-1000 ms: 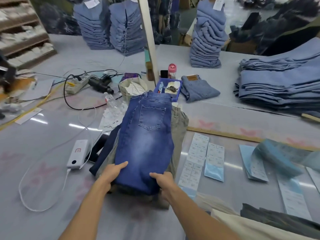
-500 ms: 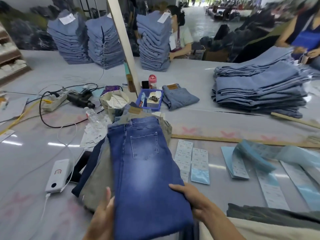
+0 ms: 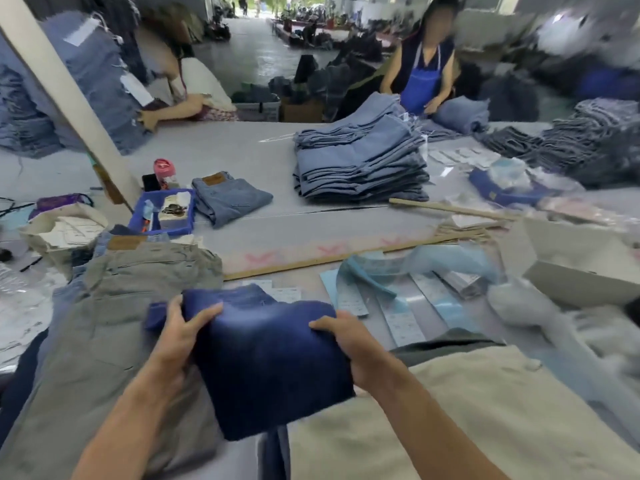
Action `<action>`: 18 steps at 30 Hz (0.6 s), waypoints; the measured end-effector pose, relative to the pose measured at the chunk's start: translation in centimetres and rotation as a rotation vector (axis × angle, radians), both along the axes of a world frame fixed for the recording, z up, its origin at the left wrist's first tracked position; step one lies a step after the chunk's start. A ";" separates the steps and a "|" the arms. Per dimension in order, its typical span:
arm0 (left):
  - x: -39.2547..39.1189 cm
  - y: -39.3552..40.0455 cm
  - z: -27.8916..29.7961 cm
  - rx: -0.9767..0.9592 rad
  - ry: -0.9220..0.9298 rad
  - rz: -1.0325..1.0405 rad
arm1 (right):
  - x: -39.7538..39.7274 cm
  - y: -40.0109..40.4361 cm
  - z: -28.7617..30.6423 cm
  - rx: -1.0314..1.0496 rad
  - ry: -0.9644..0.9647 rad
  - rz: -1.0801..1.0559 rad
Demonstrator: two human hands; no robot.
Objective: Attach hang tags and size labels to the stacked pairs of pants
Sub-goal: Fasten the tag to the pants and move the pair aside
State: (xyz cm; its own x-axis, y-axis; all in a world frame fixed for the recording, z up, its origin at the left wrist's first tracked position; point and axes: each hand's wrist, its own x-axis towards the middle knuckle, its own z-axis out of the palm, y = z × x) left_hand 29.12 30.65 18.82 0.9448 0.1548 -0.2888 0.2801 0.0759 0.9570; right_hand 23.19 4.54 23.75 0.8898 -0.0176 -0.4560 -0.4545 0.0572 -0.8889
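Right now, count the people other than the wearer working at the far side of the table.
2. One person leans in at the far left, hand against a tall denim stack. Another, wearing a blue apron, sits far right of centre behind folded denim. Others in the blurred background may be hidden.

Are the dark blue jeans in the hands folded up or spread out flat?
Folded. The dark blue jeans form a short, thick bundle, gripped by the left hand and the right hand at either side.
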 end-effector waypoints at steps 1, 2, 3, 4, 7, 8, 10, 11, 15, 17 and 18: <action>1.7 -2.6 2.0 -0.020 -0.035 -0.070 | 0.3 -2.0 1.5 -0.015 -0.046 -0.056; 3.1 -5.3 4.1 -0.049 -0.050 -0.146 | 0.6 -4.2 3.2 -0.022 -0.096 -0.119; 4.2 -8.0 6.2 -0.068 -0.071 -0.219 | 0.6 -6.3 5.1 -0.021 -0.149 -0.182; 4.9 -10.6 8.4 -0.070 -0.109 -0.301 | 0.5 -8.5 7.1 -0.025 -0.208 -0.249; 4.9 -18.4 14.1 -0.144 -0.188 -0.527 | -1.7 -14.1 13.2 -0.061 -0.354 -0.462; 4.6 -20.8 15.6 -0.197 -0.198 -0.583 | -2.9 -15.4 15.1 -0.058 -0.397 -0.508; 3.6 -24.4 17.9 -0.303 -0.224 -0.688 | -6.2 -16.9 17.7 -0.020 -0.501 -0.561; 3.3 -25.8 18.8 -0.333 -0.233 -0.735 | -8.0 -17.2 18.4 -0.009 -0.547 -0.579; 1.9 -27.7 17.7 -0.267 -0.182 -1.008 | -14.1 -14.9 16.0 -0.149 -0.641 -0.814; 1.6 -27.1 14.2 -0.083 -0.136 -1.147 | -16.4 -12.3 10.6 -0.204 -0.582 -0.884; 1.4 -26.5 11.8 0.057 -0.118 -1.197 | -16.9 -10.7 7.6 -0.260 -0.501 -0.905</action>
